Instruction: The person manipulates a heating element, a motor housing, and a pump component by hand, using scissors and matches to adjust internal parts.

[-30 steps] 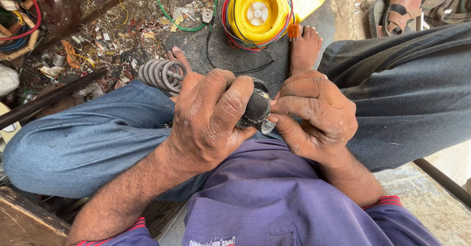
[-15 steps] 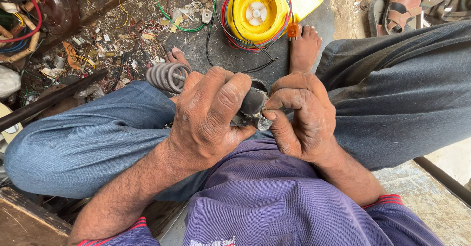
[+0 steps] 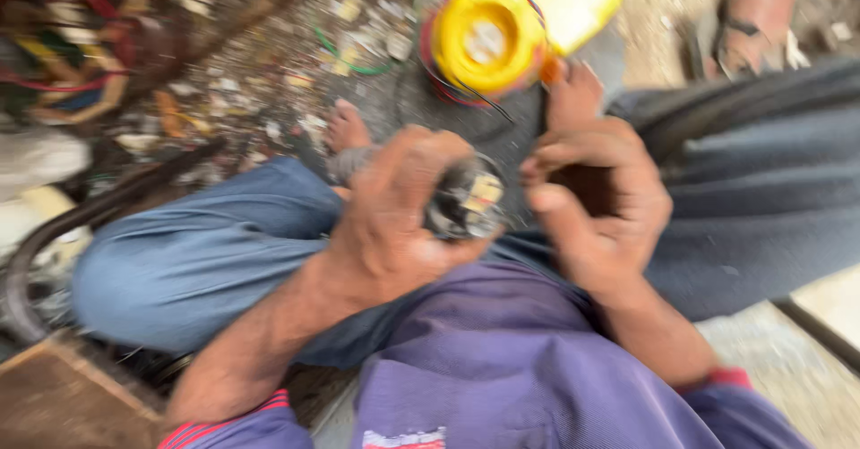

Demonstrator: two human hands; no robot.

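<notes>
The view is blurred by motion. My left hand (image 3: 394,212) is wrapped around a small dark round metal part (image 3: 466,203) held over my lap. My right hand (image 3: 600,203) sits just to the right of the part, fingers curled and a little apart from it; whether it holds anything small I cannot tell. Both hands hover above my crossed legs in blue jeans (image 3: 197,261).
A yellow round spool (image 3: 488,42) wound with wire lies on the ground by my bare feet (image 3: 573,95). Scraps and coloured wires (image 3: 81,64) litter the ground at the left. A sandal (image 3: 752,28) lies at the top right. A dark curved hose (image 3: 81,225) runs along the left.
My right hand has pulled slightly away from the part, which now shows more between the hands. The camera has swung, blurring the picture.
</notes>
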